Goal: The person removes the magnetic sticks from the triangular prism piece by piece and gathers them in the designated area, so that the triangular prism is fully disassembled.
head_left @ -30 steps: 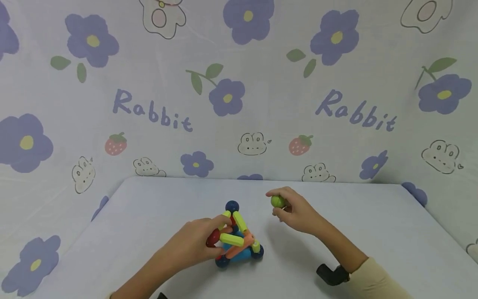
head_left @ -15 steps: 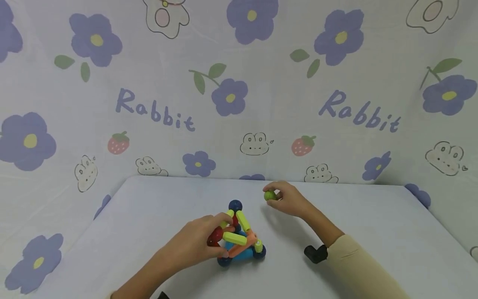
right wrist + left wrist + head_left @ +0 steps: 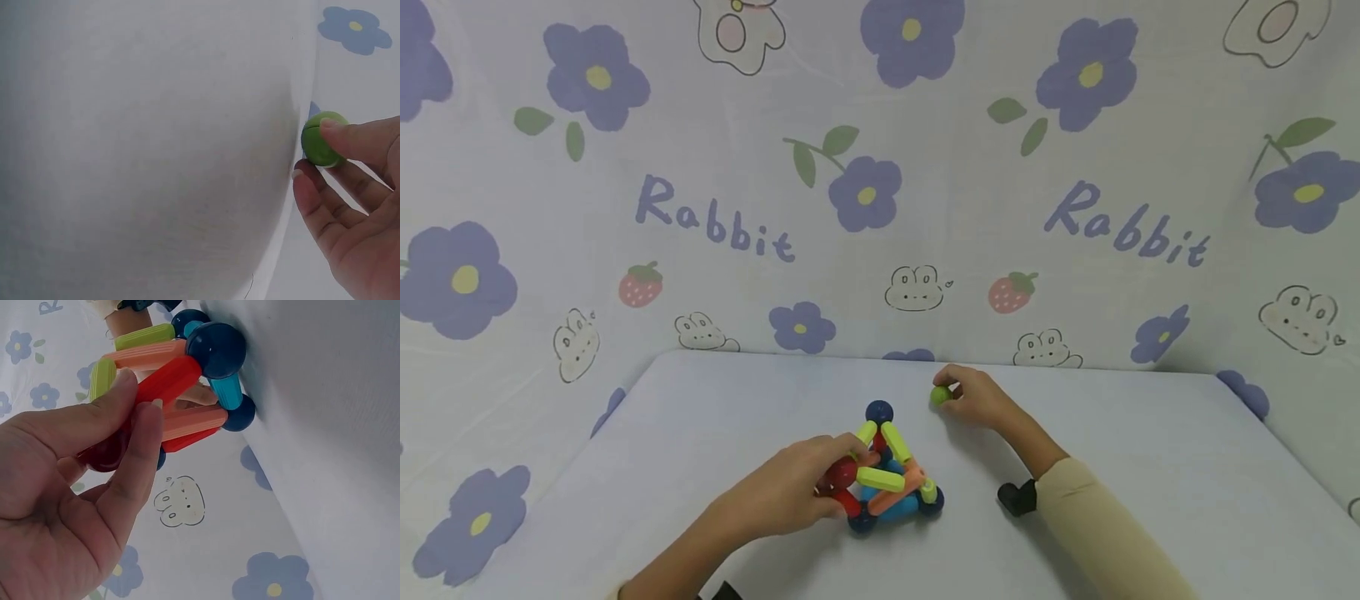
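Note:
A frame of coloured rods and balls stands on the table, with blue, yellow, orange and red rods joined at dark blue balls. My left hand grips its left side, thumb and fingers around a red rod and the red ball. Behind and right of the frame, my right hand pinches a green ball between thumb and fingers, low over the table. In the right wrist view the green ball shows a seam line. The left fingers partly hide the red ball in the left wrist view.
The white table runs back to a cloth backdrop printed with flowers and rabbits. A black wrist mount sits by the right sleeve.
My right hand has carried the green ball a little left and lower toward the table. The left hand keeps its hold on the frame, which appears slightly shifted right in view.

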Available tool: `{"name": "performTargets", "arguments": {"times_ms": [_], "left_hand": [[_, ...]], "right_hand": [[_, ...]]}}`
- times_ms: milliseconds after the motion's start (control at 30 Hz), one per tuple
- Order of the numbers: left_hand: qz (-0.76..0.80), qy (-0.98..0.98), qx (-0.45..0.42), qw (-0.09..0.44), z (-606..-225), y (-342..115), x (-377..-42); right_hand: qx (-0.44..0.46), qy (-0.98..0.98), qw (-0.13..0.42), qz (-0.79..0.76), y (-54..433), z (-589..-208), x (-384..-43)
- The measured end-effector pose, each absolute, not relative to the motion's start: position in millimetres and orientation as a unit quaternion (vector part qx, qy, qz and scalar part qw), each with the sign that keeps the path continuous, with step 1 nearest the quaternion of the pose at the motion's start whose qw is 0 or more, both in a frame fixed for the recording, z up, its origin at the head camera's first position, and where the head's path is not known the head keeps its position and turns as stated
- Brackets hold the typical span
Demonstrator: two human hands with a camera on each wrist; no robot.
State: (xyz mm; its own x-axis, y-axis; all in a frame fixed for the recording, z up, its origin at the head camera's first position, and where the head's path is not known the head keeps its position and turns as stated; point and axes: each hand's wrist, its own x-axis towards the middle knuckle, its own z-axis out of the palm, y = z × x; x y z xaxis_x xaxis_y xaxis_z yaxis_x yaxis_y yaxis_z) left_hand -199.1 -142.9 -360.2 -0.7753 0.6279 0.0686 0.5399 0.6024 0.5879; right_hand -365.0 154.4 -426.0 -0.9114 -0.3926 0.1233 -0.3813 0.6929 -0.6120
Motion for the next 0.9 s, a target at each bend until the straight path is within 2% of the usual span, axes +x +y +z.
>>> {"name": "performTargets", "arguments": {"times_ms": [300,733,900], "left_hand": [[0.335,0.878,0.326,0.104,-357.1,-146.1,-200.7],[0.332,0.886,0.312,0.091,-359.0,-145.0,-202.1],[0.318,0.893,0.31,0.067,-359.5,-142.6,-200.5]], "right_hand": [[-0.199,0.922,0.027,-0.33,152.9,-426.6,-366.2],[-0.181,0.921,0.036,-0.343,153.7,-424.7,-360.1],[-0.181,0.924,0.021,-0.337,157.9,-421.2,-353.3]]}}
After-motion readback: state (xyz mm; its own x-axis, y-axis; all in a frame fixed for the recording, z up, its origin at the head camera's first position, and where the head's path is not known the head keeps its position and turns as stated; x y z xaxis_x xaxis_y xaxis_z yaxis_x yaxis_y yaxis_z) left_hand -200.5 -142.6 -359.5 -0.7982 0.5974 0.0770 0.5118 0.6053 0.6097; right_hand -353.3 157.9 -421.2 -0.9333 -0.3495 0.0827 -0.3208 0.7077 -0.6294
